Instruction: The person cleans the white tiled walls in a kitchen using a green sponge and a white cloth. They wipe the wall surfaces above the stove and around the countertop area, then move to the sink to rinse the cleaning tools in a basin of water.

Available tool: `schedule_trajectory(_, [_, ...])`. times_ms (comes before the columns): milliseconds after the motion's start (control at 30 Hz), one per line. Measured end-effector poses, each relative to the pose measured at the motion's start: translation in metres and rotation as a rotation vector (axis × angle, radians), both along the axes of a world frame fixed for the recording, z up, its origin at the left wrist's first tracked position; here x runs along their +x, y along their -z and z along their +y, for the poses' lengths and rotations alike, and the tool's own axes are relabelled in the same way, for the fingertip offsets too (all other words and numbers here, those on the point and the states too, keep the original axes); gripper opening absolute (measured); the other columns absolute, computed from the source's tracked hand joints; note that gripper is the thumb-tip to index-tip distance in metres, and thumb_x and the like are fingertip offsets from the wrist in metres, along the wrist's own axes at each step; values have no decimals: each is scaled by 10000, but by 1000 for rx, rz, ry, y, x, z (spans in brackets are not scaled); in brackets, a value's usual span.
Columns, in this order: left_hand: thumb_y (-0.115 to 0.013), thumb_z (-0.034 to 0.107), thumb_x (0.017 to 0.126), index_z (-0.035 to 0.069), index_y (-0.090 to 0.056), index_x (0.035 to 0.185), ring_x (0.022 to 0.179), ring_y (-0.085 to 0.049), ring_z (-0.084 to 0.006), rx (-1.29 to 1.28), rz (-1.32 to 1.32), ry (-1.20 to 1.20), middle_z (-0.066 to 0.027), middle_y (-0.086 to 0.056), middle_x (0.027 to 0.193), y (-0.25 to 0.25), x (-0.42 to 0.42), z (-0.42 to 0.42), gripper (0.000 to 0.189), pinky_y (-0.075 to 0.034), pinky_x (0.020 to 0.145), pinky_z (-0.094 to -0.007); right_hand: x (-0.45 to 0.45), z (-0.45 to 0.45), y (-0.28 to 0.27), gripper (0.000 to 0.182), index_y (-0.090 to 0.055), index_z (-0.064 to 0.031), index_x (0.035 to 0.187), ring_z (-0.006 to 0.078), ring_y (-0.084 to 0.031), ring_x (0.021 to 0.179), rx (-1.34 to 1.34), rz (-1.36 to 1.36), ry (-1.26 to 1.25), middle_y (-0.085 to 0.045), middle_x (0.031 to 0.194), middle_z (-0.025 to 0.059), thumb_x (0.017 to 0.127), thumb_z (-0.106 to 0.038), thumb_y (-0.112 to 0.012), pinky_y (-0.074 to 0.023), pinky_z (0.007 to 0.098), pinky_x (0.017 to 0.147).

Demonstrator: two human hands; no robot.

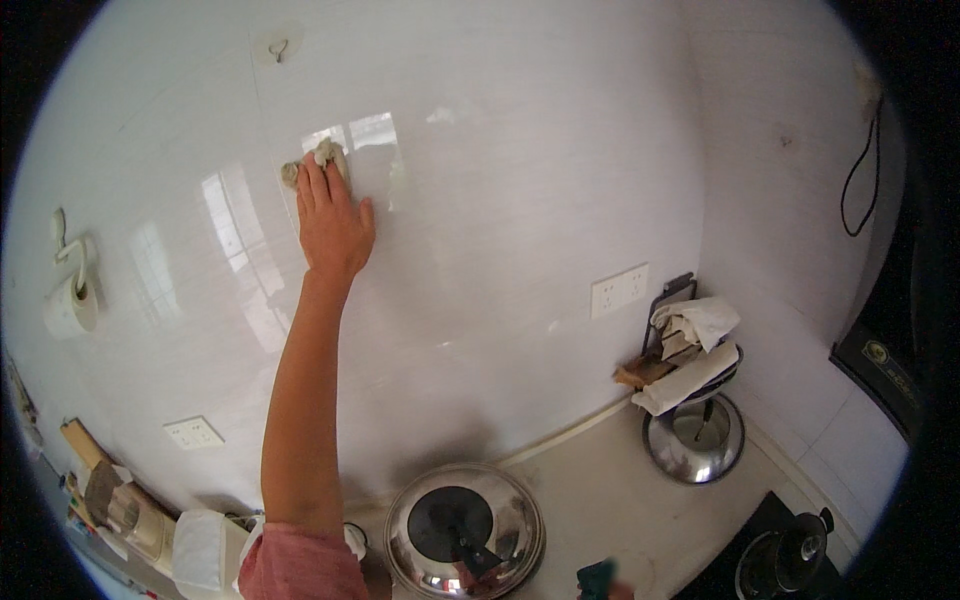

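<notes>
My left hand (335, 225) is raised with the arm stretched out. Its palm side faces the glossy white tiled wall (487, 247), and its fingers press a crumpled beige-grey cloth (330, 153) flat against that surface. Much of the cloth is hidden under the fingers. At the bottom edge, part of my right hand (621, 591) shows, blurred and mostly cut off. It grips a small dark green object (595, 577) whose kind I cannot make out. A large steel lid with a black centre (450, 525) lies on the counter between the two arms.
Power sockets (619, 291) and a wall hook (278, 51) sit on the wall. A rack with cloths (694, 322) stands in the corner above a metal lid (697, 439). A dark pot (787, 555) is lower right. A paper roll (71, 306) hangs left above containers (199, 551).
</notes>
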State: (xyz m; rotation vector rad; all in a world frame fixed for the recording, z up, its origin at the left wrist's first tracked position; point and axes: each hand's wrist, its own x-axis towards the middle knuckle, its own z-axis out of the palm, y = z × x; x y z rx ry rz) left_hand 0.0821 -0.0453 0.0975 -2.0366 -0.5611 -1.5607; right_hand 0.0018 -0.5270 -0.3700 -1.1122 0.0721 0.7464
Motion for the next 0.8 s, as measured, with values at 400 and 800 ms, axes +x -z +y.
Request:
schedule_trajectory(400, [-558, 139, 807, -62, -358, 1273, 1304, -257, -358, 23, 191, 41, -215, -260, 1408, 29, -26, 2, 546, -265, 1067, -420, -12, 4, 24, 222, -616, 7, 966, 134, -589, 698, -185, -291, -85, -621, 821, 63, 887, -149, -479, -504, 269, 632])
schedule_trajectory(800, [-562, 129, 793, -56, -373, 1283, 1305, -261, -348, -11, 326, 51, -204, -277, 1400, 41, -16, -7, 557, -270, 1065, -399, -21, -2, 10, 164, -620, -12, 927, 138, -586, 710, -175, -294, -73, -620, 824, 48, 853, -80, -491, -489, 279, 624])
